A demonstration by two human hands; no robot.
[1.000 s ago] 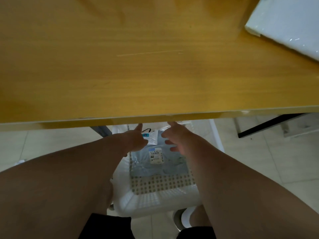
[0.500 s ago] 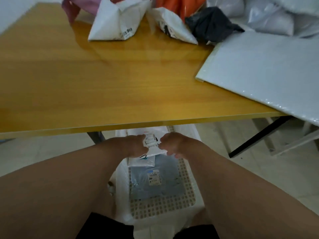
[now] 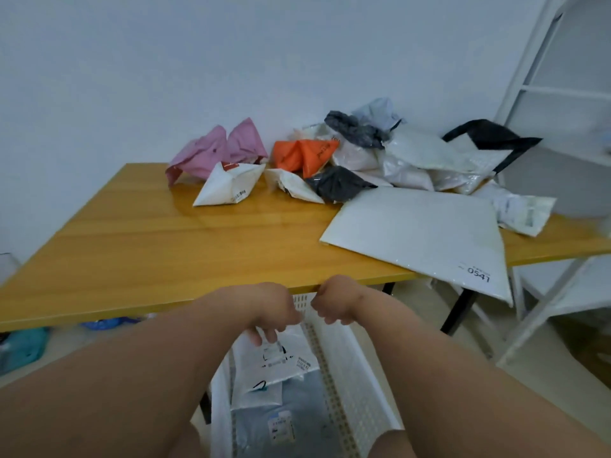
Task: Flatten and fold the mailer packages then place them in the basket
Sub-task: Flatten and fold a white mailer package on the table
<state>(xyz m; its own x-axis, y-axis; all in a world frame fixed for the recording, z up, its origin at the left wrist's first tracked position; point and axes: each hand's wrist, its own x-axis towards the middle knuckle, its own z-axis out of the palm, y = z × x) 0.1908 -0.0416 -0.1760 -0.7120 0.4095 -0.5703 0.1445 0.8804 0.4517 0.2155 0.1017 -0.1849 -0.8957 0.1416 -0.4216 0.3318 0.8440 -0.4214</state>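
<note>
**Fingers coming up from the basket, white mailer left inside**

Fingers of my left hand are curled down and their tips are just over the top edge of the folded white mailer; I cannot tell if they pinch it or only touch it. My right hand is curled loosely and holds nothing, close beside the left one, above the far end of the basket.

Half a second ago both hands were lower and held this white mailer between them over the basket, and one second ago they were pressing on the blue mailer at the bottom. Now the white mailer lies in the basket, partly over the blue one, and my hands have risen to the height of the worktop edge. My view has lifted too, so the far part of the worktop is visible.

I judge from this that the second mailer is placed, or almost placed, and the hands are free for the next one. On the worktop many mailers are not yet done: a pink mailer, an orange mailer, a small white puffed mailer, dark ones, and a heap of white ones at the right. A large flat white mailer lies nearest, hanging over the worktop edge. Much of the task is still left.
</note>
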